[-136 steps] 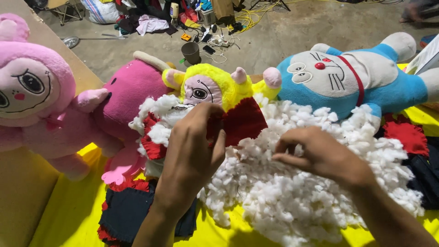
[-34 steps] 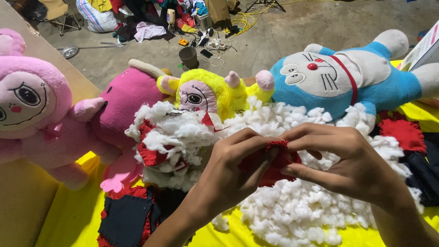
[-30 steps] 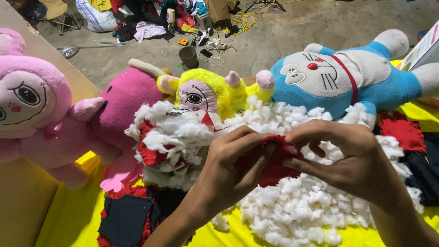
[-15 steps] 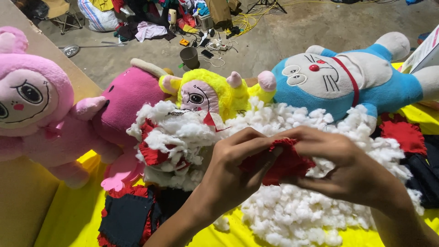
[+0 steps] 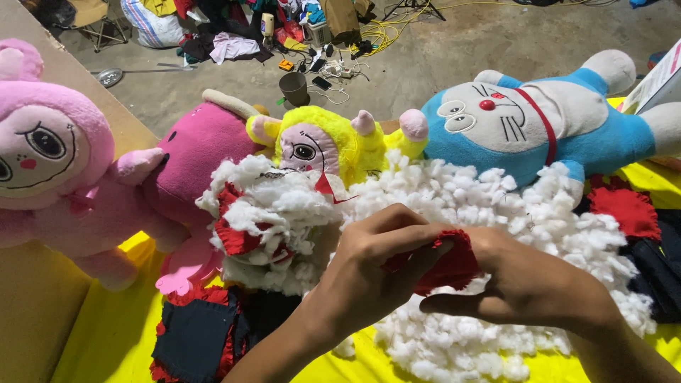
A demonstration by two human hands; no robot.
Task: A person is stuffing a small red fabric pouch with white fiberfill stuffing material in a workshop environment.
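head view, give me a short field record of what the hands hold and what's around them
left hand: grips red fuzzy fabric piece
right hand: holds the same piece from the other side
under hands: pile of white fluffy stuffing on yellow cloth
behind: blue and white cat plush, yellow plush doll, pink plush doll

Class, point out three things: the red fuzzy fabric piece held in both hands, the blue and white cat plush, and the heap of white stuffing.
red fuzzy fabric piece (image 5: 454, 264), head view, on its bulging middle between the hands.
blue and white cat plush (image 5: 489, 117), head view, on its white face.
heap of white stuffing (image 5: 454, 198), head view, on the heap's upper middle.
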